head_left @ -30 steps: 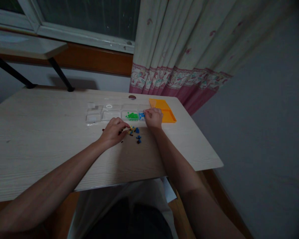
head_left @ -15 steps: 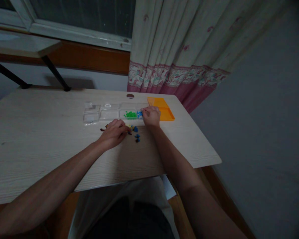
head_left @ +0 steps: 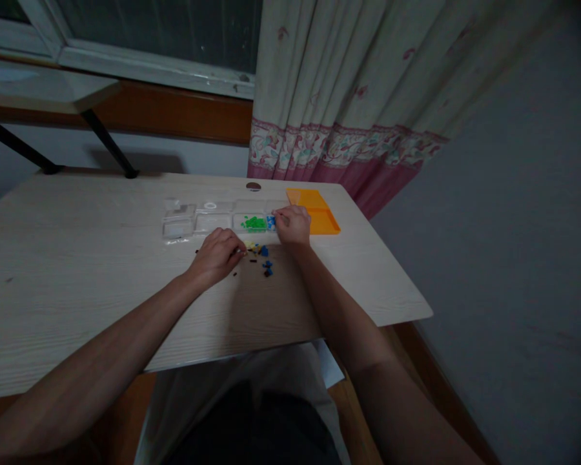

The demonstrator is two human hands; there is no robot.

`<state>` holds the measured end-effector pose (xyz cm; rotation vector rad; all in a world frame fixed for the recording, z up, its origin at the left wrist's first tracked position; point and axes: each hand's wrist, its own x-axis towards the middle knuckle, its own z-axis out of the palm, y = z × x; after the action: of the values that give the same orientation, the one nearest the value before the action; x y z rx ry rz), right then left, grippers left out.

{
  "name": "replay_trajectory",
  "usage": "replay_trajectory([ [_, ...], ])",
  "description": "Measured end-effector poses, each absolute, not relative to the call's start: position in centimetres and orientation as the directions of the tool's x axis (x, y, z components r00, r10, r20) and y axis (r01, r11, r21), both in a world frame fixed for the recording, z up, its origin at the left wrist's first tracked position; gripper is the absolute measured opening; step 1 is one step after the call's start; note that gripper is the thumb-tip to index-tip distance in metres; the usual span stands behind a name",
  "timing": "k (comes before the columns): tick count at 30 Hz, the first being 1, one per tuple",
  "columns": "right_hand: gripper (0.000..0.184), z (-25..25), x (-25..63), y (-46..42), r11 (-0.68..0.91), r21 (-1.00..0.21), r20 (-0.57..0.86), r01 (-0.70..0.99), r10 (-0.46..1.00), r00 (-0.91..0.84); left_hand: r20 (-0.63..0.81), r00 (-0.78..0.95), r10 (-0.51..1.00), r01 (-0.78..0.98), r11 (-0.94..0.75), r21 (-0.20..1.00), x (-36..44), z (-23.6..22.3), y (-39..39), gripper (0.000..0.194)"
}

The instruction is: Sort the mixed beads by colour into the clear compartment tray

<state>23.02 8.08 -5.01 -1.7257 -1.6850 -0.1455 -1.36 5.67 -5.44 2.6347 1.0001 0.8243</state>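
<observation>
Head view: I had the right hand [head_left: 293, 225] curled over the clear tray's [head_left: 214, 223] right end, seemingly to reach its blue pieces [head_left: 271, 222]; the left hand [head_left: 219, 253], curled too, sat before the tray, apparently placed to reach loose pieces [head_left: 265, 251] there. Either gripping? I couldn't tell.

Behind the right hand's grip [head_left: 293, 225], well apart from it, hangs a cream curtain [head_left: 290, 77] with a flowered band and a pink hem. To the left of this, also beyond the grip, there is a white-framed window [head_left: 159, 39], with a brown wooden board [head_left: 184, 123] under it. Farther left of the grip stands a raised shelf [head_left: 43, 87] on black legs [head_left: 107, 145]. To the grip's right is a plain grey wall [head_left: 503, 213]. Nearer than the grip, below the desk [head_left: 101, 258], a wooden floor [head_left: 353, 420] is visible
</observation>
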Motion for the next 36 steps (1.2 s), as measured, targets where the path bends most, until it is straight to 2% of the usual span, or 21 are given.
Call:
replay_trajectory([
  [3,0.027,-4.7,22.3,7.7,0.211,-0.381,0.576,0.900,0.815,0.053,0.475,0.520,0.710,0.546,-0.704,0.455,-1.5,-5.3,6.1,0.016],
  [7,0.026,-4.4,20.7,6.7,0.449,-0.326,0.604,0.832,0.776,-0.182,0.494,0.392,0.776,0.538,-0.629,0.561,-1.8,-5.0,6.6,0.022],
  [11,0.030,-4.7,19.0,6.0,0.637,-0.272,0.604,0.721,0.696,-0.388,0.480,0.330,0.813,0.532,-0.580,0.617,-1.9,-4.9,6.7,0.027],
  [19,0.035,-5.2,17.9,5.9,0.708,-0.309,0.636,0.635,0.651,-0.415,0.479,0.372,0.795,0.528,-0.606,0.595,-1.8,-4.9,6.6,0.036],
  [23,0.039,-5.0,17.5,5.6,0.693,-0.345,0.605,0.634,0.680,-0.415,0.455,0.398,0.796,0.521,-0.605,0.602,-1.9,-4.9,6.7,0.040],
  [27,0.034,-4.2,17.7,5.4,0.618,-0.333,0.550,0.712,0.741,-0.386,0.433,0.416,0.800,0.506,-0.599,0.621,-1.9,-4.8,6.5,0.047],
  [32,0.028,-3.6,21.0,6.6,0.264,-0.330,0.520,0.906,0.852,-0.059,0.433,0.408,0.804,0.501,-0.594,0.630,-1.8,-4.3,6.1,0.049],
  [36,0.025,-4.2,23.6,7.7,0.020,-0.315,0.469,0.949,0.872,0.138,0.455,0.402,0.795,0.529,-0.607,0.593,-2.0,-4.2,6.0,0.046],
])
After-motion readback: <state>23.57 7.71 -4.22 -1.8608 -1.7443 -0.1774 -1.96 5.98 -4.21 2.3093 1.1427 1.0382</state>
